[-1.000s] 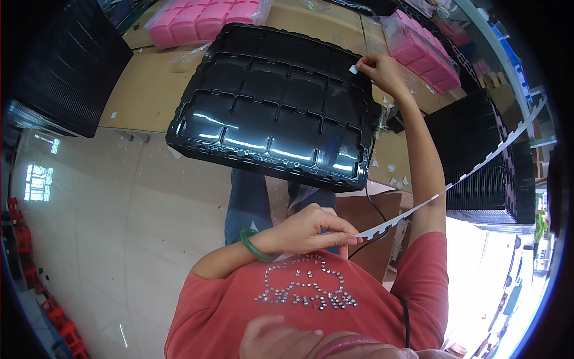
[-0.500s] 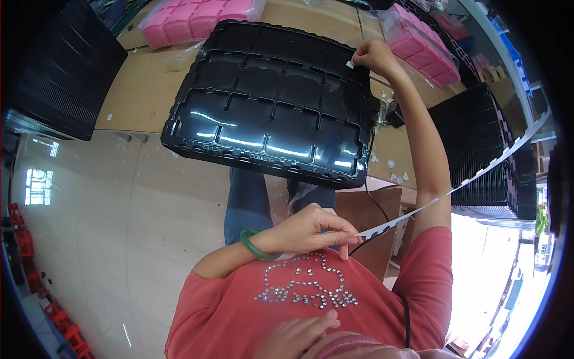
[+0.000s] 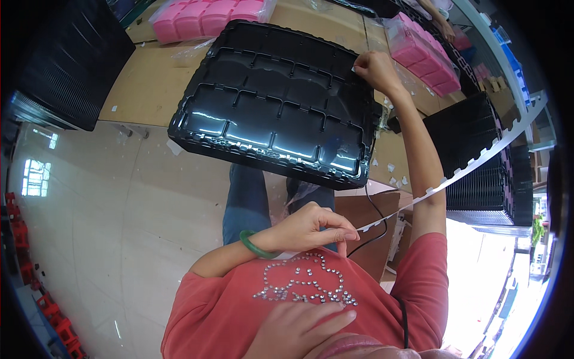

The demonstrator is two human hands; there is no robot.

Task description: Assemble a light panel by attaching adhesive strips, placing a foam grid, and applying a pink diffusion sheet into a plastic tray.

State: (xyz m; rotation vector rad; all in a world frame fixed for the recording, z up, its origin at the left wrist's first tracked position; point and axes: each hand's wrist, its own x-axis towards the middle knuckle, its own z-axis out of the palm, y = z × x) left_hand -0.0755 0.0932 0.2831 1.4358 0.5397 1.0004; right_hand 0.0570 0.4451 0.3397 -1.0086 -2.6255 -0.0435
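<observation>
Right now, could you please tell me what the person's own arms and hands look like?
The sleeves are short and red. The left hand and right hand are ungloved; a smooth green bangle circles the left wrist, while nothing worn shows at the right.

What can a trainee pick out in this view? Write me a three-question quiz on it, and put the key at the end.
1. True or false: the left hand holds the white notched strip.

2. Which corner of the black moulded plastic tray is the right hand nearest?
a) near left
b) far right
c) near right

3. Fill in the missing word: the bangle is coloured ...

Key: 1 true; 2 b; 3 green.
</observation>
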